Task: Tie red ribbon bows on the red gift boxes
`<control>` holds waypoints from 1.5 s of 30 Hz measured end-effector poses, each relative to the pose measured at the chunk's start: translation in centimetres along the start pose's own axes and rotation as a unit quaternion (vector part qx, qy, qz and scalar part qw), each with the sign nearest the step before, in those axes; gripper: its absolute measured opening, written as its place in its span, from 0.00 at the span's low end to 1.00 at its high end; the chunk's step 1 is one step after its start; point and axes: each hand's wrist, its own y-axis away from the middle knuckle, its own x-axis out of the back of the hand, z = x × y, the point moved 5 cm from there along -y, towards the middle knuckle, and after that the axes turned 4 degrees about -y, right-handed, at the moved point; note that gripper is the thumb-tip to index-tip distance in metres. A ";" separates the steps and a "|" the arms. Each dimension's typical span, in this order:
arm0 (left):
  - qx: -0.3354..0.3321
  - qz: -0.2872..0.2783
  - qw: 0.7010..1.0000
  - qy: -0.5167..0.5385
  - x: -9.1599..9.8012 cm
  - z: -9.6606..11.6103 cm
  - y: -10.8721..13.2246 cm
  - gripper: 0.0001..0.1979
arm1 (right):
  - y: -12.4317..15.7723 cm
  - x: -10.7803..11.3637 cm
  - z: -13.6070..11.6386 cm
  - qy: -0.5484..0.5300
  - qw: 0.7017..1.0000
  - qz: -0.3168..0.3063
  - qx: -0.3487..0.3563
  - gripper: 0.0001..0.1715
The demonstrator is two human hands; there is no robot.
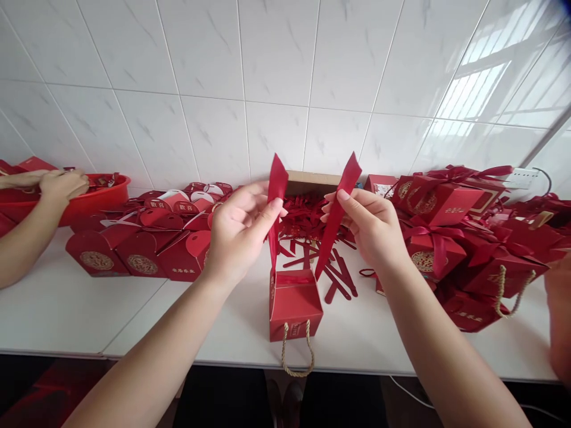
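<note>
A small red gift box (294, 304) with a gold rope handle stands near the front edge of the white table (80, 309). A red ribbon (332, 229) runs round the box, and both its ends rise above it. My left hand (241, 229) pinches the left end between thumb and fingers. My right hand (368, 223) pinches the right end the same way. Both ends are held up and apart, their cut tips pointing toward the tiled wall.
Flat unfolded red boxes (147, 238) lie at the left. Loose ribbon strips (339, 279) and a cardboard box (312, 178) sit behind. Finished ribbon-tied boxes (446, 226) pile up at the right. Another person's hand (62, 184) reaches into a red basin (100, 199) at far left.
</note>
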 end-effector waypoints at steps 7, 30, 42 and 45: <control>0.018 -0.054 0.998 -0.031 -1.2 0.4 -0.1 0.11 | -0.3 -2.1 0.3 0.022 0.995 -0.095 -0.006 0.12; 0.212 -0.212 0.952 0.058 -1.1 -2.7 0.5 0.06 | 1.0 -2.5 1.0 0.286 0.880 -0.264 0.272 0.16; -0.199 0.044 0.837 -0.508 7.2 -0.8 5.2 0.08 | 6.9 6.5 3.6 0.318 0.944 0.082 -0.037 0.22; -0.092 -0.019 0.816 -0.570 11.5 -4.5 7.9 0.09 | 10.7 10.7 5.7 0.446 0.886 0.068 -0.105 0.22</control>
